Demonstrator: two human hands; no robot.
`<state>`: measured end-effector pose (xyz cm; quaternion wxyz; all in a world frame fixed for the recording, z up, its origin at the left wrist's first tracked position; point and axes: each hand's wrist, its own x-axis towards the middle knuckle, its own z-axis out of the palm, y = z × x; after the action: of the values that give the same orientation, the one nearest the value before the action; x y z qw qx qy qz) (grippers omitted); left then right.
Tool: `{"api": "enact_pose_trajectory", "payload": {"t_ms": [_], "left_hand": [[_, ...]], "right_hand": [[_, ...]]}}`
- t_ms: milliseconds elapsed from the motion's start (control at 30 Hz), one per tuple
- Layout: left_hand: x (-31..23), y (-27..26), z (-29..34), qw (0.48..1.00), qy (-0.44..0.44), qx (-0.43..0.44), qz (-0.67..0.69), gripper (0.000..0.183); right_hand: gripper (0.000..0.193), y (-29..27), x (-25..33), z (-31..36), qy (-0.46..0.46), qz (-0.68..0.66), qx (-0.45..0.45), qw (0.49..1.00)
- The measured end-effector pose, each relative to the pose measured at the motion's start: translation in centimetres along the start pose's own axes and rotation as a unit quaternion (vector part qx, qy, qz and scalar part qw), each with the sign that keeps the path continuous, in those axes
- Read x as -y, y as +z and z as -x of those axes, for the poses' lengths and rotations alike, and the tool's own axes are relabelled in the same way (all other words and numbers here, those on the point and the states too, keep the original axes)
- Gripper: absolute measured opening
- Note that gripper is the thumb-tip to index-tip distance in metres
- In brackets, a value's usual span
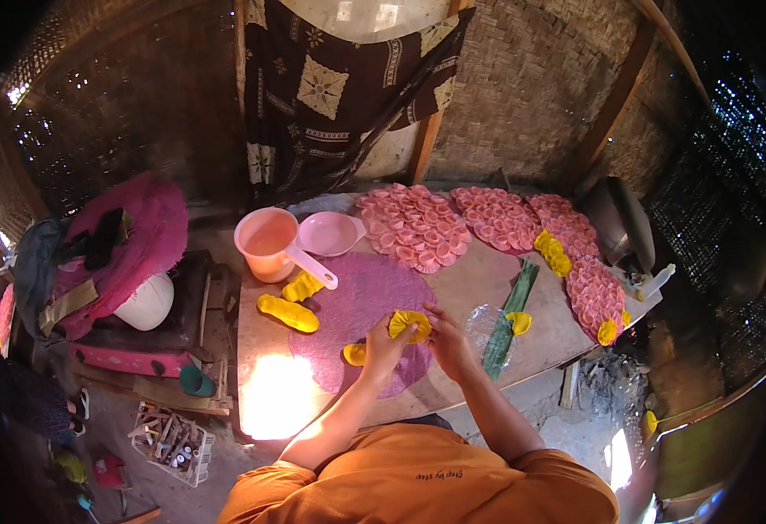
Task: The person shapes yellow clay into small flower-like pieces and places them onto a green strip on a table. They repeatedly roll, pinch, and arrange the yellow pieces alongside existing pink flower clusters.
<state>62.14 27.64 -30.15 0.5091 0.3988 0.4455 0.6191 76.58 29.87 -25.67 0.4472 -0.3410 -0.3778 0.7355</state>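
Over a round purple mat, my left hand holds a round yellow dough piece with a pleated, cup-like surface. The fingers of my right hand close on the right edge of that same piece. A smaller yellow dough lump lies on the mat beside my left wrist. Left of it, a thick yellow dough roll rests across the mat's edge, with another yellow dough piece behind it. To the right, a cupped yellow piece sits on a green leaf strip over clear plastic film.
Pink dough cups crowd several round mats along the table's back and right side, with yellow cups among them. A pink dipper and pink bowl stand at the back left. A crate of wood pieces is on the floor.
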Motion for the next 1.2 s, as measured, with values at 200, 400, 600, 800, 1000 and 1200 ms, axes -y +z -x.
{"api": "enact_pose_trajectory", "payload": {"t_ms": [200, 400, 600, 800, 1000, 1200], "left_hand": [[-3.1, 0.7, 0.3, 0.991, 0.070, 0.043, -0.104, 0.025], [-2.5, 0.1, -0.3, 0.995, 0.061, 0.056, -0.059, 0.022], [-0.6, -1.5, -0.9, 0.997, -0.043, 0.029, 0.065, 0.022], [-1.0, -2.1, -0.6, 0.965, -0.128, 0.010, 0.227, 0.032], [0.1, -2.3, -1.0, 0.974, -0.125, -0.042, 0.183, 0.047], [2.5, -3.0, -1.9, 0.969, -0.086, -0.081, 0.215, 0.039]], "right_hand": [[0.026, -0.4, 1.5, 0.4, -0.109, 0.208, 0.024, 0.972], [0.021, -1.2, 0.9, 0.6, -0.096, 0.189, -0.028, 0.977], [0.030, -1.3, 0.3, 0.4, 0.014, -0.088, -0.014, 0.996], [0.058, -1.9, -0.4, -0.9, -0.019, -0.015, -0.009, 1.000], [0.071, -3.4, 0.0, -5.3, -0.115, 0.215, -0.055, 0.968], [0.068, -4.5, -2.1, -13.6, -0.100, 0.235, -0.086, 0.963]]}}
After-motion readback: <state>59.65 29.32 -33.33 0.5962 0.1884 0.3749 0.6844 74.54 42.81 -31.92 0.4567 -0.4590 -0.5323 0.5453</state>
